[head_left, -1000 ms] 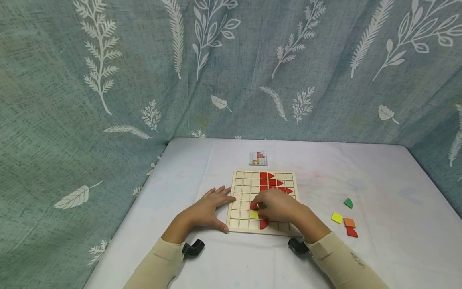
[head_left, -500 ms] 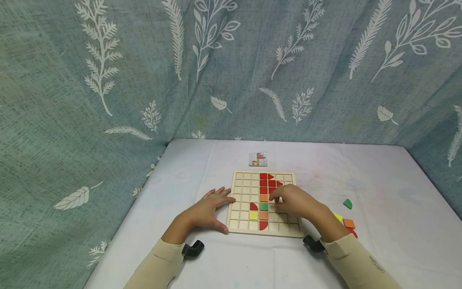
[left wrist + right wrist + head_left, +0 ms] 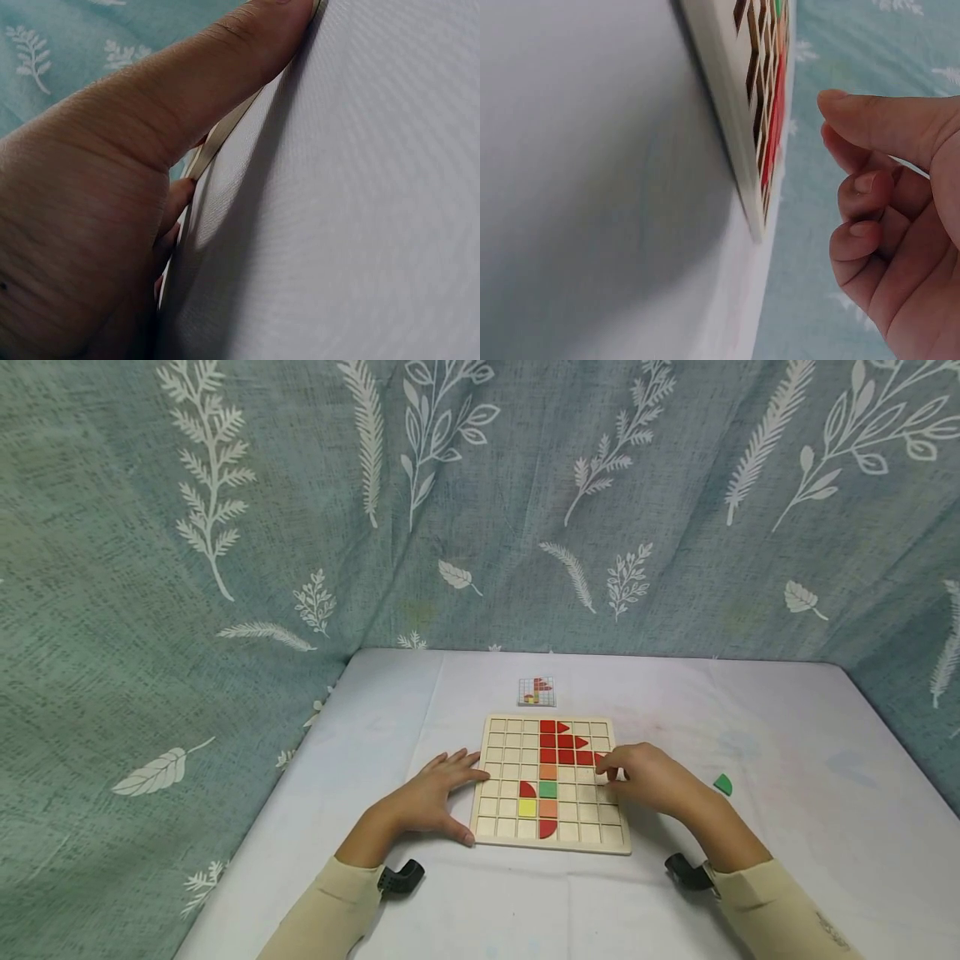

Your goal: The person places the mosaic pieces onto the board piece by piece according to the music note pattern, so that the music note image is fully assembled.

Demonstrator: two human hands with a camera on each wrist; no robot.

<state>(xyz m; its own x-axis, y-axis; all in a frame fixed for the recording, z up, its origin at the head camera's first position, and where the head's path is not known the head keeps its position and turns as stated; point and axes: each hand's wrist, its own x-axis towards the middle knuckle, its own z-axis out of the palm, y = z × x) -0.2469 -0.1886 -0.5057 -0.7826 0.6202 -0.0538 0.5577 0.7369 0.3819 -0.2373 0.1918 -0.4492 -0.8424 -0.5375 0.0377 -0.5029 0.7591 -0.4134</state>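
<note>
A wooden grid board [image 3: 504, 752] lies on the table. My left hand [image 3: 441, 789] rests at its left edge, fingers spread and thumb at the front corner. In the left wrist view the thumb [image 3: 217, 67] lies along the board's rim. Above the board's right side is my right hand [image 3: 651, 777], fingers loosely bent with nothing between them. Red squares [image 3: 548, 756] and pointed red pieces [image 3: 581, 742] fill cells at the back. Below sit an orange square [image 3: 548, 772], a green square [image 3: 548, 789], a yellow square [image 3: 527, 808] and red quarter-rounds [image 3: 547, 828].
A small pattern card [image 3: 536, 692] lies behind the board. One loose green quarter-round [image 3: 722, 785] is on the white cloth [image 3: 825, 760] to the right. A leaf-patterned curtain [image 3: 510, 527] hangs behind and to the left of the table.
My right hand has left the green square in a cell and moved right across the board. The forearm now covers the loose yellow, orange and red pieces. My left hand has stayed still.
</note>
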